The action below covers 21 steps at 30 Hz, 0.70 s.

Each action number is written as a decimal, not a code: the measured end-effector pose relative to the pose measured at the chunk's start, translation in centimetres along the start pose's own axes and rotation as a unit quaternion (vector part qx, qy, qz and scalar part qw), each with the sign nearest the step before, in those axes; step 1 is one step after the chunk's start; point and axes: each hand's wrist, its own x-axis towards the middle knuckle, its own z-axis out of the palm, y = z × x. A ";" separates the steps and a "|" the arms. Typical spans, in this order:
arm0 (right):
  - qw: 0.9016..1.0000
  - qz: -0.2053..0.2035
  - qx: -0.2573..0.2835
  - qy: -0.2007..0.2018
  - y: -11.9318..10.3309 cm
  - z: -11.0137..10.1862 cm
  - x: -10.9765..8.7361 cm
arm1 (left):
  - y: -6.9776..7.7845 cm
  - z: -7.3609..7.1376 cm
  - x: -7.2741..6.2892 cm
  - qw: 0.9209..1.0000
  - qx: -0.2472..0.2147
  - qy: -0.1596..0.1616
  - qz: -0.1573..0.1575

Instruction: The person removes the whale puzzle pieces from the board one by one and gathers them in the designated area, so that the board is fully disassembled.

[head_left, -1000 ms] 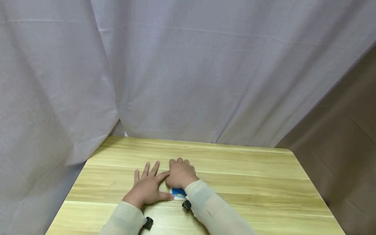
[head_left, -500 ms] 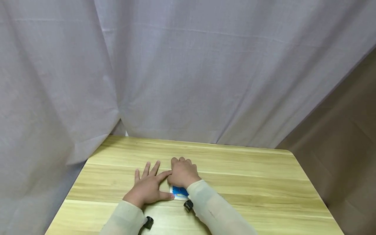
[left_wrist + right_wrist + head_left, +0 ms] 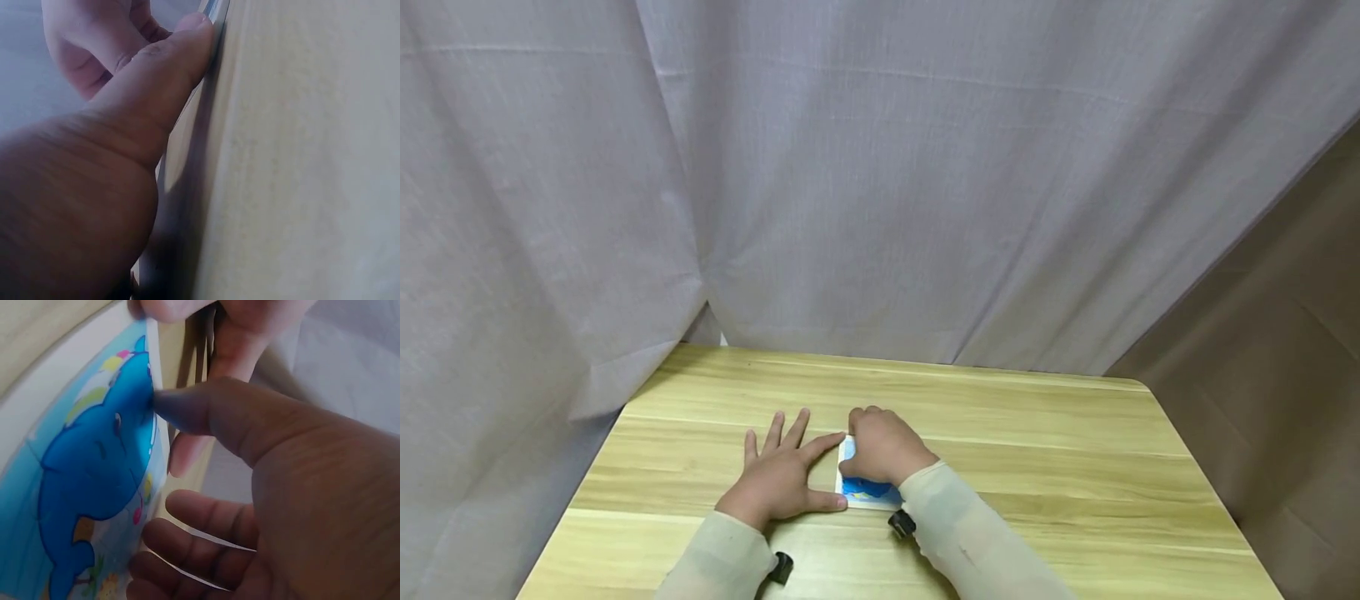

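A small flat jigsaw puzzle with a white border lies on the table, partly covered by my right hand. Its blue dolphin picture with thin seam lines fills much of the right wrist view. My left hand lies spread at the puzzle's left side, thumb and index fingertips at the two ends of that edge. In the left wrist view its thumb meets the rim. My right thumb presses on the picture near the left edge, and the other fingers curl at the far edge.
The wooden table extends around both hands. A grey curtain hangs behind it, and a brown cloth borders the right side. A small black camera sits at the right wrist.
My right hand has slid to the right, uncovering more of the puzzle's left part. The left hand has stayed nearly still at the left edge.
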 end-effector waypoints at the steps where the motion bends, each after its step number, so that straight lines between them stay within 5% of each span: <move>1: 1.000 -0.003 0.003 -0.003 0.0 0.0 0.0 | 0.0 0.0 0.0 1.000 0.002 0.000 0.000; 15: 0.995 0.023 0.078 -0.061 0.3 0.0 0.0 | 0.0 0.0 0.0 1.000 0.002 0.007 0.005; 21: 0.995 0.007 0.070 -0.067 0.7 -0.2 -0.1 | 0.1 0.0 -0.1 1.000 0.005 0.010 0.006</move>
